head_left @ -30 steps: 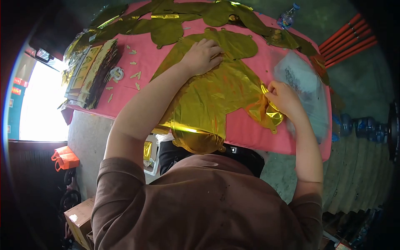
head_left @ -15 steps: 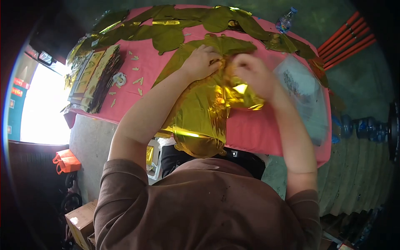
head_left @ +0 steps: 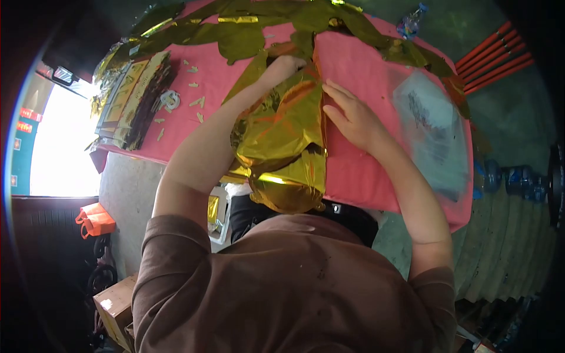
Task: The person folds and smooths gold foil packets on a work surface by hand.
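Note:
A flat gold foil balloon [head_left: 279, 126] lies folded lengthwise in front of me, its near end hanging over the table edge toward my lap. My left hand [head_left: 288, 67] is closed at the upper part of the balloon, with its fingertips partly hidden by the foil. On the other side, my right hand [head_left: 352, 117] is open, its fingers stretched out and their tips at the right folded edge. More flat gold foil balloons [head_left: 241, 38] are spread along the far side of the pink-covered table [head_left: 365, 176].
Stacked printed packets [head_left: 132, 100] stand at the left, near a small white roll [head_left: 170, 100] and several pale slips. Clear plastic bags [head_left: 432, 129] lie at the right. A plastic bottle [head_left: 411, 22] stands at the far edge. An orange bag [head_left: 95, 220] sits lower left.
The balloon's right part has been folded over to the left, baring pink cloth there. My right hand has opened and straightened beside the fold. My left hand has closed up.

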A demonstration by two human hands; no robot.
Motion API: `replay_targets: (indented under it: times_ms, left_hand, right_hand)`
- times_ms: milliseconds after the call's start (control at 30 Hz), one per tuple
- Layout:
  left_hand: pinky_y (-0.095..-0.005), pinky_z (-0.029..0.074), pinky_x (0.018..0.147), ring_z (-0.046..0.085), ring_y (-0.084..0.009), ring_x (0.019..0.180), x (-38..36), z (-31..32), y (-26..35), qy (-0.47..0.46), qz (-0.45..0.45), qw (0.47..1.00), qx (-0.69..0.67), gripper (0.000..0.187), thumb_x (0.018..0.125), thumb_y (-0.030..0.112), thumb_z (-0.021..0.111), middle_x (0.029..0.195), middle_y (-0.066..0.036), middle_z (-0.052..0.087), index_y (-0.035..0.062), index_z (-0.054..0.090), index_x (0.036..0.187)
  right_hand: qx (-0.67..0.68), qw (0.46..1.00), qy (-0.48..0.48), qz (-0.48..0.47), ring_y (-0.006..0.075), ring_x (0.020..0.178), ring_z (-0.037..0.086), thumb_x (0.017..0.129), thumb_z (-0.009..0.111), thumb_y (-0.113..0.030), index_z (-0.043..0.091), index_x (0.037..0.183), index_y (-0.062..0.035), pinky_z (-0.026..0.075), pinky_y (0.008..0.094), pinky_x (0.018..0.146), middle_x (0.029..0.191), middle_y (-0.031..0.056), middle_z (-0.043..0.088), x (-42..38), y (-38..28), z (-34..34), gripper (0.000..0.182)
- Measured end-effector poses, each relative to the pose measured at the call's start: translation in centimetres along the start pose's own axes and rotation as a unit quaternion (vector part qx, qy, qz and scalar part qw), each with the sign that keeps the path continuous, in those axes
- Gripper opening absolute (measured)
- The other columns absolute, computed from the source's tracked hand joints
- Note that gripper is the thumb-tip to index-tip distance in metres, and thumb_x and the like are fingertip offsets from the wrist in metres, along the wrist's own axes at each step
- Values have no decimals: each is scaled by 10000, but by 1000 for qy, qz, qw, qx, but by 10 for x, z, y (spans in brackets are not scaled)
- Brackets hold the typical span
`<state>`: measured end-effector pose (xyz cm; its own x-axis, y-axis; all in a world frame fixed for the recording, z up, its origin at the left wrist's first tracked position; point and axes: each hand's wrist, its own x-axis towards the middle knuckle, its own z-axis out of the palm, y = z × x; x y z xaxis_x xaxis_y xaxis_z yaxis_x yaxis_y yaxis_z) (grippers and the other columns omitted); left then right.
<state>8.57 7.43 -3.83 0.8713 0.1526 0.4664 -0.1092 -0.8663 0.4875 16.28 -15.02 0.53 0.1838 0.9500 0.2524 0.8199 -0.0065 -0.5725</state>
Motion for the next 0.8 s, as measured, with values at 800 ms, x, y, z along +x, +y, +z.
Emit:
replay_targets:
  times_ms: [800]
  left_hand:
    - [-283,485,729,631,-151,770,4,-63,-17,87,-233,968,-24,187,830,97,588,832,-68,674,27,654,991]
  right_hand:
    - [-203,975,-88,15,298,1390,130,933,385,-399,209,1398,37,93,460,1119,1474,209,181,-9,-17,34,661]
